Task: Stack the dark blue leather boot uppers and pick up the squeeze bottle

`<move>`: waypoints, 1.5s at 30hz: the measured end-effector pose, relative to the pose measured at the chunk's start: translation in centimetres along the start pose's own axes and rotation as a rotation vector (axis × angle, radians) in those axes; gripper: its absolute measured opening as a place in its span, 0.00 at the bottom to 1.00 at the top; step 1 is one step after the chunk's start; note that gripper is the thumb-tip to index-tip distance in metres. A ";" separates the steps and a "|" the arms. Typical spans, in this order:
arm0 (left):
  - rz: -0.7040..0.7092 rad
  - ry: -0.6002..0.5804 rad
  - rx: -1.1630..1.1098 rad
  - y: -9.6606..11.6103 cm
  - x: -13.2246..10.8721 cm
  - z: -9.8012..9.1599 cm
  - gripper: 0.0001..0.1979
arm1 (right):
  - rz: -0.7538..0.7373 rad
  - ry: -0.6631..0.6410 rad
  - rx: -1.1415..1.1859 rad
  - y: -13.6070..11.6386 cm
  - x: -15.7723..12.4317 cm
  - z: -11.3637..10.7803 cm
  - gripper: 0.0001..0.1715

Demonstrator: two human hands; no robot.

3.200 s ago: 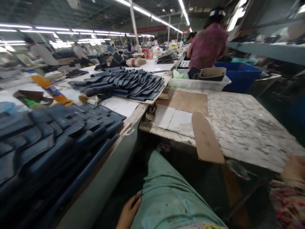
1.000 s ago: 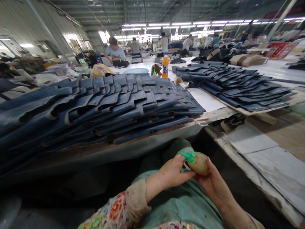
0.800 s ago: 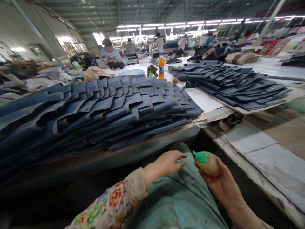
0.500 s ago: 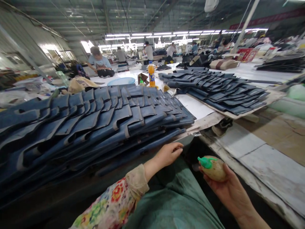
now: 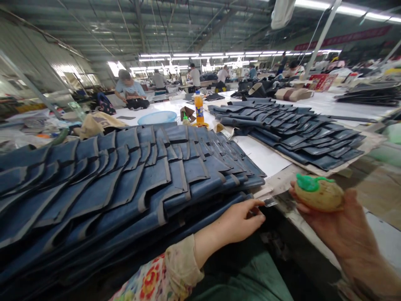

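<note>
My right hand cradles a small tan squeeze bottle with a green nozzle cap, lying on its side over the table edge. My left hand reaches forward with its fingers apart, fingertips near the front edge of a big fanned stack of dark blue leather pieces. It holds nothing. A floral sleeve covers my left forearm.
A second fanned pile of blue pieces lies on a board at the right. An orange drink bottle and a light blue basin stand behind the near stack. People work at far tables. A worn white bench is at the right.
Both hands have risen from my lap toward the table. The left hand let go of the bottle's cap and reached to the stack's edge. The right hand lifted the bottle up and right.
</note>
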State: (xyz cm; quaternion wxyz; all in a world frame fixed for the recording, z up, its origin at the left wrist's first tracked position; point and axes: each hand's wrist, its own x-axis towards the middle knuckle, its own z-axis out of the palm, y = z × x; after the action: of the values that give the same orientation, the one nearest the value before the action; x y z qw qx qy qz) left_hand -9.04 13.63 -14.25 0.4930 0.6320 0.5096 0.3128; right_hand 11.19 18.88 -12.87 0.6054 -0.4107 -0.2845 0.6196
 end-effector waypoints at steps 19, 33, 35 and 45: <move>0.626 -0.021 0.930 -3.7 2.7 0.4 0.15 | -0.128 -0.118 -0.028 -3.3 4.1 7.4 0.13; 0.615 -0.154 1.068 -1.6 0.1 -2.2 0.19 | -0.368 -0.568 -0.160 -6.6 8.7 15.6 0.19; 0.634 -0.147 1.053 -2.6 0.5 -1.8 0.19 | -0.341 -0.585 -0.186 -6.0 9.2 16.5 0.27; 0.706 -0.165 1.004 -5.4 1.5 -0.5 0.10 | -0.503 -0.714 -0.364 -2.9 13.0 20.3 0.32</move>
State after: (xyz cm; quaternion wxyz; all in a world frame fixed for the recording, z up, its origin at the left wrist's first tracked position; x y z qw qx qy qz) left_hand -10.90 15.15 -19.32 0.0400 0.9395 0.3148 0.1290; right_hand -3.72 34.92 -2.41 0.5191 -0.1896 -0.6696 0.4962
